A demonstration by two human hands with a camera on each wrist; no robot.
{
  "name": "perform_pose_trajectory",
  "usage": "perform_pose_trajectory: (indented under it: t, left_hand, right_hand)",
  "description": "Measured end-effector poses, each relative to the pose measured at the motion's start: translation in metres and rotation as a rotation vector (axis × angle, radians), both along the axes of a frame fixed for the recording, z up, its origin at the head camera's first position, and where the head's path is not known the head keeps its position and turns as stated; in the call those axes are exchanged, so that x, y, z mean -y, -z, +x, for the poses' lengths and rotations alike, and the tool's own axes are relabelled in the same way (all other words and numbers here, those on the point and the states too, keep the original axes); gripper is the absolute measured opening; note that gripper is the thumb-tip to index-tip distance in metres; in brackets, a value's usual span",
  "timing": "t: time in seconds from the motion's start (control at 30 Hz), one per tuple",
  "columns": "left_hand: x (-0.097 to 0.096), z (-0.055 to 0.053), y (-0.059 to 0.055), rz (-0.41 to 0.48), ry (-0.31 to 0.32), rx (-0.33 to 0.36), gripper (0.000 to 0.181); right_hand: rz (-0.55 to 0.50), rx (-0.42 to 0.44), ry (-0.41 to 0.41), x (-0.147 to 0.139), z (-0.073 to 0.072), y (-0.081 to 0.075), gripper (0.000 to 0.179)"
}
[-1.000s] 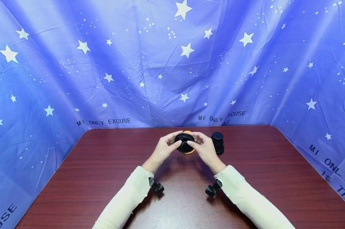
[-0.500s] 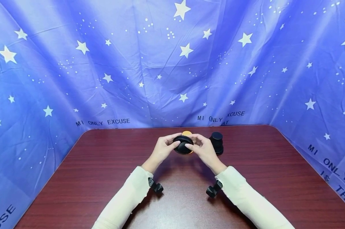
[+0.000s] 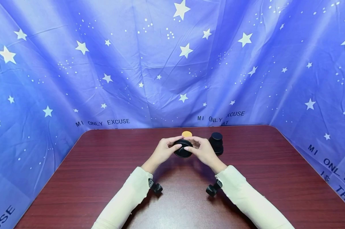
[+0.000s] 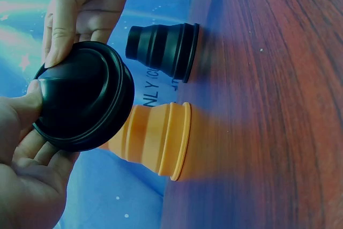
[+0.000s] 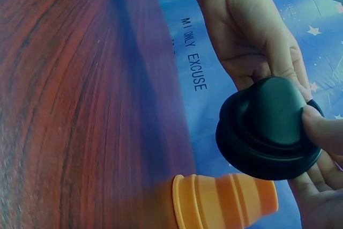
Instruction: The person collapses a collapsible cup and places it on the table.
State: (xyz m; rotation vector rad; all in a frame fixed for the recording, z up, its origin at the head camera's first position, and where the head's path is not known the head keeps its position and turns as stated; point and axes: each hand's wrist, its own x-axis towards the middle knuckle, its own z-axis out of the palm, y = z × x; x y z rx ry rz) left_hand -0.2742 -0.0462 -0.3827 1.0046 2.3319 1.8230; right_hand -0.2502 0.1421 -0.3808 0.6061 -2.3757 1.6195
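Both hands hold a black collapsible cup [image 3: 183,152], folded down into a ringed disc with a bulging middle, above the table. My left hand [image 3: 162,151] pinches its left side, thumb on the near face and fingers behind the rim. On the opposite side my right hand [image 3: 203,152] grips it the same way. The left wrist view shows the disc [image 4: 80,97] tilted, both thumbs pressing near its centre. Just behind stands an orange collapsible cup [image 4: 155,138], extended and rim down; in the head view only its top [image 3: 187,134] shows past the fingers.
Another black collapsible cup [image 3: 216,143], extended and rim down, stands right of the right hand. The reddish wooden table [image 3: 103,178] ends at a starry blue curtain [image 3: 161,63] behind and at the sides. Small black cameras sit on both wrists.
Both hands have drawn the black cup slightly toward me and lower, tilting it. More of the orange cup's top shows behind it. The standing black cup stays put.
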Motion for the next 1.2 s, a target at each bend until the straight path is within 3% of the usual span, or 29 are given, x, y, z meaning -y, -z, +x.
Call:
perform_pose_trajectory:
  t: [0.13,0.3,0.47,0.57,0.93,1.2]
  left_hand:
    - [0.001,0.0,0.0,0.05,0.007,0.008,0.038]
    - [0.001,-0.002,0.001,0.134,0.026,0.026,0.04]
    - [-0.001,-0.001,0.003,0.162,0.028,0.057,0.042]
    - [-0.002,-0.001,0.004,0.175,0.019,0.038,0.041]
    - [-0.006,-0.002,0.006,0.227,-0.034,0.013,0.033]
    - [-0.005,-0.001,0.003,0.136,-0.066,-0.002,0.036]
  right_hand:
    - [-0.047,-0.002,0.026,0.003,0.006,-0.006,0.032]
    - [-0.184,-0.021,0.027,0.001,-0.001,0.006,0.032]
    - [-0.297,0.007,0.061,-0.001,-0.01,0.018,0.034]
    - [-0.326,0.003,0.066,0.0,-0.012,0.019,0.035]
    - [-0.302,0.003,0.08,0.0,-0.011,0.02,0.032]
    - [-0.264,0.055,0.001,-0.006,-0.015,0.021,0.032]
